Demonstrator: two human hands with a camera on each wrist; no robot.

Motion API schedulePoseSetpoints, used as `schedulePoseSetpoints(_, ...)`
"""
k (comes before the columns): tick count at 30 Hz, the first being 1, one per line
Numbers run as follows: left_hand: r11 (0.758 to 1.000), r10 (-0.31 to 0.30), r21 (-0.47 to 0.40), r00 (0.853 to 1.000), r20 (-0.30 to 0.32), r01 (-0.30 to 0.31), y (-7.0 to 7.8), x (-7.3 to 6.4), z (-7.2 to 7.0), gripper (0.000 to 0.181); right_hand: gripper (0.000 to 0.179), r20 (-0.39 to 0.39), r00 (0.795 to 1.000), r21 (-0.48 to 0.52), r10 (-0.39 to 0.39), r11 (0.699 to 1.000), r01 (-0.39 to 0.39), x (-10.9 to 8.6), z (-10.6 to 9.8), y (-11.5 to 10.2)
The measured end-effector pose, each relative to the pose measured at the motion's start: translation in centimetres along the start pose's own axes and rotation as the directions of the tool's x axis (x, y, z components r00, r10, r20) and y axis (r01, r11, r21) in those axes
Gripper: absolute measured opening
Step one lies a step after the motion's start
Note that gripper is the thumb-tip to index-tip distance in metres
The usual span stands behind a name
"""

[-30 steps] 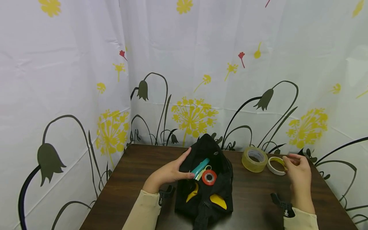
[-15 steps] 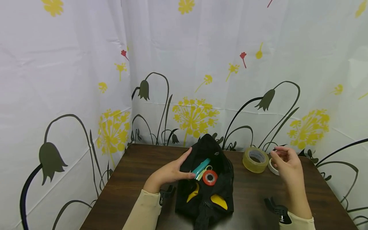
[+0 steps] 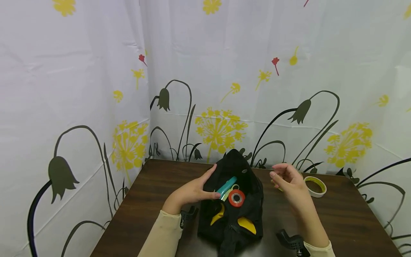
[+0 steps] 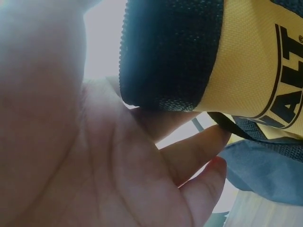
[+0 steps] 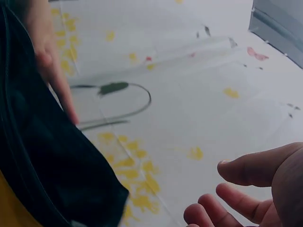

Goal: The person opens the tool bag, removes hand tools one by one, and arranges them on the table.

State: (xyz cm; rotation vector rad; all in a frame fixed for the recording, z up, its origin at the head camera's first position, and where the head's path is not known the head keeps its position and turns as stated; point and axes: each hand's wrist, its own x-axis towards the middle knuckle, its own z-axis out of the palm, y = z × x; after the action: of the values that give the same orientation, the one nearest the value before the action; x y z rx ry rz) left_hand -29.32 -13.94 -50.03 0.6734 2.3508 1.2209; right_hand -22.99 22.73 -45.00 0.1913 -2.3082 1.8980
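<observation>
A black tool bag (image 3: 253,192) with yellow panels stands with its mouth spread in the head view. Inside lie a teal-handled tool (image 3: 228,185), a red tape roll (image 3: 236,198) and a pale green loop-handled item (image 3: 232,191). My left hand (image 3: 192,192) grips the bag's left side, thumb at the mouth; in the left wrist view its fingers lie against the yellow lettered panel (image 4: 251,61). Right of the bag, my right hand (image 3: 292,185) hovers with loosely bent fingers and nothing between them, hiding most of the clear packing tape roll (image 3: 278,188) behind it.
A white-rimmed masking tape roll (image 3: 322,193) lies on the dark wooden table (image 3: 346,214), right of my right hand. Behind the table hangs a white flowered curtain (image 3: 192,53). A black strap from the bag (image 3: 227,244) reaches the near edge of the view.
My right hand has moved left, from the masking tape roll to over the packing tape roll. My left hand stays on the bag, and the view has shifted slightly.
</observation>
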Motion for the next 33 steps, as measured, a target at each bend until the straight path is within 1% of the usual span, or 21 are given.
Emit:
schedulePoseSetpoints(3,1.000,0.001,-0.002,1.000,0.001,-0.001,0.0,0.0,0.0,0.114,0.029,0.088,0.996,0.005,0.008,1.000,-0.009,0.2,1.4,0.0)
schedulePoseSetpoints(5,1.000,0.001,-0.004,1.000,0.001,-0.001,0.0,0.0,0.0,0.114,0.031,0.147,0.989,0.015,0.013,1.000,-0.016,0.6,2.3,0.0)
schedulePoseSetpoints(11,1.000,0.002,0.006,1.000,-0.007,-0.002,0.0,0.0,0.0,0.115,0.037,0.288,0.957,0.053,0.037,0.997,-0.055,2.7,4.7,0.0)
schedulePoseSetpoints(16,1.000,-0.002,0.001,1.000,-0.004,0.002,0.1,0.0,0.0,0.115,0.036,0.362,0.930,0.047,0.071,0.994,-0.095,4.8,7.0,0.2)
schedulePoseSetpoints(20,1.000,-0.003,0.005,1.000,-0.009,0.003,0.2,0.1,-0.1,0.114,0.028,0.394,0.911,-0.018,0.124,0.992,-0.127,6.1,8.5,0.1)
schedulePoseSetpoints(23,1.000,-0.003,0.005,1.000,-0.008,0.003,0.2,0.1,-0.2,0.114,0.019,0.406,0.894,-0.104,0.188,0.982,-0.160,6.9,9.5,0.0)
schedulePoseSetpoints(26,1.000,-0.001,0.001,1.000,0.000,0.001,0.3,0.1,-0.2,0.114,0.016,0.413,0.879,-0.190,0.238,0.967,-0.172,7.7,10.3,0.2)
schedulePoseSetpoints(29,1.000,-0.001,0.002,1.000,0.005,0.001,0.3,0.0,-0.2,0.114,0.015,0.410,0.873,-0.243,0.263,0.954,-0.174,8.4,11.1,0.6)
schedulePoseSetpoints(33,1.000,-0.006,0.007,1.000,0.009,0.006,0.3,-0.1,-0.1,0.113,0.017,0.406,0.869,-0.257,0.283,0.948,-0.188,9.3,12.2,1.9)
